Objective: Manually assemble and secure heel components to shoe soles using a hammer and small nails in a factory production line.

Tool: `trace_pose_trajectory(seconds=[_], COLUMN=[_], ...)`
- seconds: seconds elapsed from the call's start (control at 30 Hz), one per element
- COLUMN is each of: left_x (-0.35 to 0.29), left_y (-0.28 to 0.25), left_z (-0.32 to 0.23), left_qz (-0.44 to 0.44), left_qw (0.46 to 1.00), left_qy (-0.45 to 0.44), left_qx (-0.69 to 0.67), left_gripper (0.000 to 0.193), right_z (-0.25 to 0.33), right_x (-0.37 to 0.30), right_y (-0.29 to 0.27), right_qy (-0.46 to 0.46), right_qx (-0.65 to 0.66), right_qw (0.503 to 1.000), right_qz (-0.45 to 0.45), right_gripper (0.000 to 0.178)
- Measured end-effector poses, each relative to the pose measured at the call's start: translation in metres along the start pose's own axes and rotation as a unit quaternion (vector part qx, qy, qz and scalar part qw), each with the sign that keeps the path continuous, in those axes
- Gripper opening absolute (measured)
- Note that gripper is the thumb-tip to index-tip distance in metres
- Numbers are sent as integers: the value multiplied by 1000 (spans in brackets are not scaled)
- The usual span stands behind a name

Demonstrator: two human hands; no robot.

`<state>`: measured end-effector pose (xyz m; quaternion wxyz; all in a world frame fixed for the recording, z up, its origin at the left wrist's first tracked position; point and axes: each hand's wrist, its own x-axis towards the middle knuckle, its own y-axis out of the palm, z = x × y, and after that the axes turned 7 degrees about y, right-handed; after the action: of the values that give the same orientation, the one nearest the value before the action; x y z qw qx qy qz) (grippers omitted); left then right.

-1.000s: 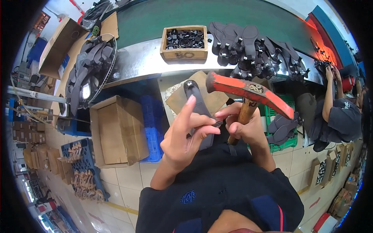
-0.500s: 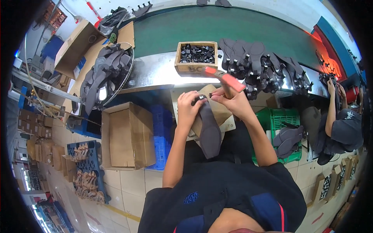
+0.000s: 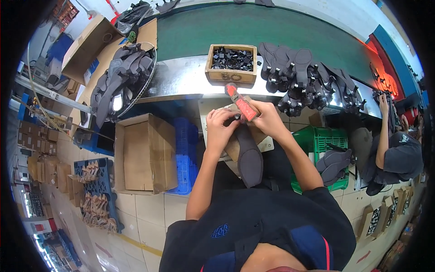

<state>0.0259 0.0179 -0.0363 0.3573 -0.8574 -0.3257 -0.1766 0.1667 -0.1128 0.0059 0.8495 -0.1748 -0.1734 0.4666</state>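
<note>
My left hand (image 3: 219, 127) grips a dark grey high-heeled shoe (image 3: 250, 161) around its heel end, sole upward, toe toward my body. My right hand (image 3: 268, 120) meets it at the heel, fingertips beside the left thumb. A hammer (image 3: 244, 108) with red-orange parts is held in my right hand, slanting up toward the bench. Any small piece between my right fingertips is hidden now. Beneath the shoe lies a tan sheet on a pale board (image 3: 267, 144). Just beyond my hands, a wooden box (image 3: 231, 76) holds small black pieces resembling heel tips.
Many dark heeled shoes (image 3: 301, 61) lie on the metal bench edge before a green belt (image 3: 253, 25). A wire-rimmed basket (image 3: 154, 68) of shoes stands left. Below are a cardboard box (image 3: 146, 154), a blue crate (image 3: 185, 170) and a green crate (image 3: 317, 136). A co-worker (image 3: 396, 154) sits at right.
My right hand has moved left and closer to the heel, and the hammer has swung to a steeper slant. A small dark piece seen earlier at my right fingertips no longer shows.
</note>
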Motion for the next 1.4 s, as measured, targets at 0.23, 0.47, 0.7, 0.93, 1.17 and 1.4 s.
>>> trace_pose_trajectory(seconds=[0.23,0.47,0.7,0.93,1.17,1.4], left_x=[0,0,-1,-2,2,7], left_y=[0,0,1,2,-3,-11], left_z=[-1,1,2,8,-6,-10], left_qz=[9,14,2,-9,-14,2], left_qw=[1000,1000,1000,1000,999,981], left_qy=[-13,-15,-2,20,-10,-91], left_qx=[-2,1,8,15,-35,-171], left_gripper=[24,26,24,19,23,24], right_z=[9,15,11,8,12,65], right_x=[-12,-1,6,2,-2,-24], right_y=[13,9,9,10,7,-10], right_qy=[55,70,53,-19,-119,89], right_qx=[17,127,56,-21,-52,-18], right_qw=[993,987,997,999,989,995], right_qz=[-106,-71,-21,-23,-65,-45], right_gripper=[17,10,14,14,18,21])
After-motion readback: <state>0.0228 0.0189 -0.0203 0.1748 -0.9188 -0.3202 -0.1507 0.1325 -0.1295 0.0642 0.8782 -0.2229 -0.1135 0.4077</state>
